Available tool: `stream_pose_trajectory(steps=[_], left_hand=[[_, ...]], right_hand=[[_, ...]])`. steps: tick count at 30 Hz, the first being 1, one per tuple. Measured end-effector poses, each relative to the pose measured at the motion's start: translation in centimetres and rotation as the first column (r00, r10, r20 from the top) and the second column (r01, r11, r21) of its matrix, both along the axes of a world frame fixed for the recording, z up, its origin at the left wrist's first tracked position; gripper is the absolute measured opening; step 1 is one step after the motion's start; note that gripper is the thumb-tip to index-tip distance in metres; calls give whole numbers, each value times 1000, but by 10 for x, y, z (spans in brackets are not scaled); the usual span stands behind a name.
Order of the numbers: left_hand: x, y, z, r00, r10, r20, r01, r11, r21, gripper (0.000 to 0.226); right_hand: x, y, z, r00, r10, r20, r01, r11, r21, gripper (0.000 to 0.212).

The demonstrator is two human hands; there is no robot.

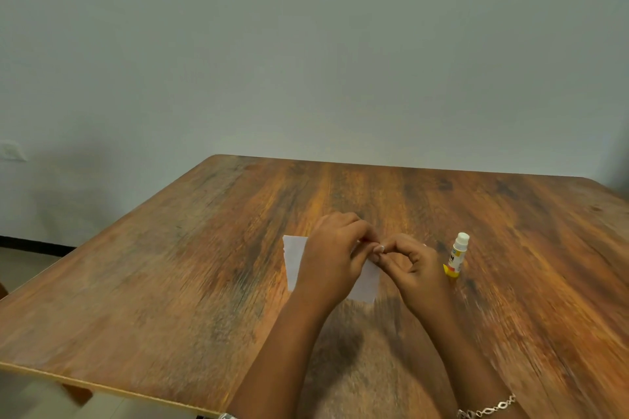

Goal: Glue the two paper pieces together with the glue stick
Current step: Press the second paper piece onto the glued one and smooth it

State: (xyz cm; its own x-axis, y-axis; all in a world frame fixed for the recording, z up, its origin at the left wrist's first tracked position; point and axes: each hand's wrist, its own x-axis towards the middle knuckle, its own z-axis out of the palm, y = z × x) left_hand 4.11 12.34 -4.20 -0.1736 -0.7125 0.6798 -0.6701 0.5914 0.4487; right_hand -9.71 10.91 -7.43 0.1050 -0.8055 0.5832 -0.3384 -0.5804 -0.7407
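A plain pale grey-green wall [306,44] fills the upper half, a white socket plate [12,150] low on its left. A dark skirting strip [34,243] meets the light floor [20,269] there. In front stands a brown wood-grain table [163,269]
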Motion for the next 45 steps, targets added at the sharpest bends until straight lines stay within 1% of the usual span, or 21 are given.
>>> stream_pose_trajectory(steps=[4,7,9,12,13,16,17,20,24,26,27,29,31,32,33,36,38,41,45], left_hand=[[1,-1,-1,1000,0,16,0,1000,9,4],[1,1,-1,1000,6,-8,-6,1000,5,4],[2,3,0,998,-5,-59,5,1000,4,5],[5,3,5,986,-16,-164,12,1000,-24,7],[6,3,6,981,-18,-195,13,999,-30,9],[10,3,9,957,-21,-289,11,999,-36,12],[12,3,8,946,-17,-323,6,999,-34,12],[15,0,4,920,3,-392,-6,1000,-5,7],[20,-2,-2,886,13,-463,5,999,37,22],[24,-3,-3,879,-27,-477,59,997,53,12],[27,-3,-5,883,-38,-468,76,995,62,8],[34,-5,-8,906,-38,-421,79,994,79,9],[43,-9,-12,934,-16,-357,53,994,95,19],[46,-12,-15,946,1,-325,35,994,106,24],[49,-15,-19,956,20,-294,16,993,121,24],[55,-29,-32,982,78,-174,-48,984,171,14],[56,-38,-40,991,86,-100,-65,978,199,16],[56,-48,-53,998,61,-11,-57,974,220,16],[54,-56,-68,994,55,95,-82,948,307,15]], right_hand=[[2,2,3,999,42,-3,-42,999,-15,23],[3,2,4,997,71,26,-71,997,2,29],[2,1,1,996,88,27,-89,996,21,24],[0,0,-7,996,86,17,-87,994,64,11],[-1,0,-10,997,79,15,-80,994,78,13],[-5,1,-18,998,65,23,-67,992,103,26],[-6,2,-20,998,61,34,-64,992,110,27],[-8,2,-22,998,48,49,-54,990,133,25],[-8,2,-22,996,21,88,-34,987,159,16],[-8,3,-22,992,-21,127,3,991,133,17],[-8,3,-22,985,-36,166,16,992,124,21],[-8,2,-21,968,-58,245,31,993,114,28],[-9,-3,-21,964,-84,252,63,994,92,29],[-10,-6,-21,969,-99,225,85,994,74,28],[-10,-9,-21,976,-119,181,112,992,52,27],[-9,-14,-25,985,-172,25,172,985,-16,32],[-9,-17,-31,984,-172,-54,173,985,1,33],[-12,-22,-40,975,-161,-155,173,982,73,28],[-16,-30,-51,921,-149,-361,182,982,58,30]])
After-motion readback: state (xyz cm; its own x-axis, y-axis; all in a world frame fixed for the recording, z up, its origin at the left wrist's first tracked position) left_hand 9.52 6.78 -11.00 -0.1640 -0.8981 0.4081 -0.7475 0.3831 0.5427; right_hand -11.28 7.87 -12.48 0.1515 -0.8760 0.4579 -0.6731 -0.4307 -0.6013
